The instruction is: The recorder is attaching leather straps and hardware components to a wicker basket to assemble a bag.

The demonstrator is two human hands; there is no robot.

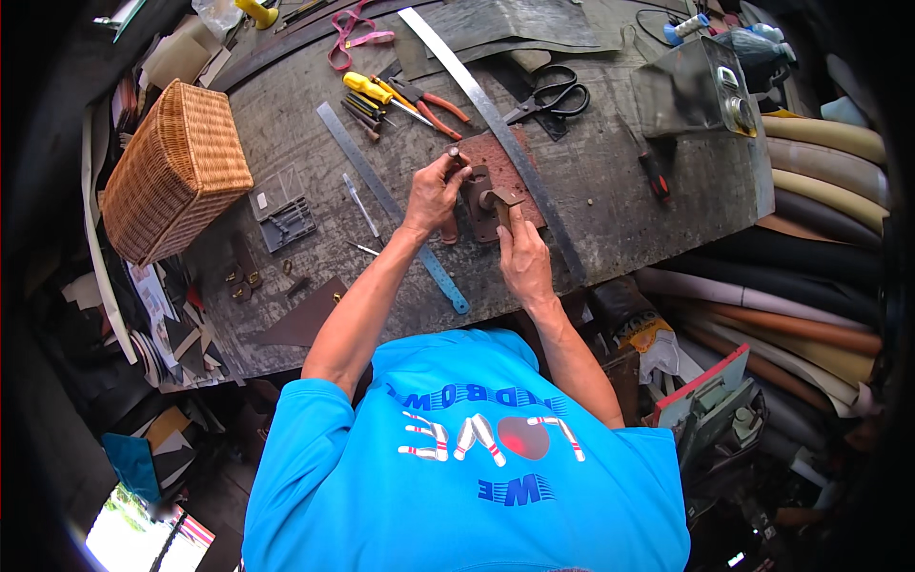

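My left hand [436,195] is closed, pinching a short punch-like rod [454,153] with a round top, held upright over the bench. Its lower end is hidden by the fingers. In my right hand [525,257] is a hammer [501,198], gripped by the handle, its head just right of the left fingers. Beneath the hammer head lies a dark brown leather piece [481,222], partly covered. A worn reddish-brown pad [510,157] sits under the work. A brown object [450,229] rests beside my left wrist.
Long metal rulers [453,67] [446,281] flank the work. Beyond are a yellow screwdriver [367,88], red-handled pliers [438,114] and black scissors [553,98]. A wicker basket [176,172] stands left, a metal can [691,91] right. Leather rolls [820,172] are stacked beyond the right edge.
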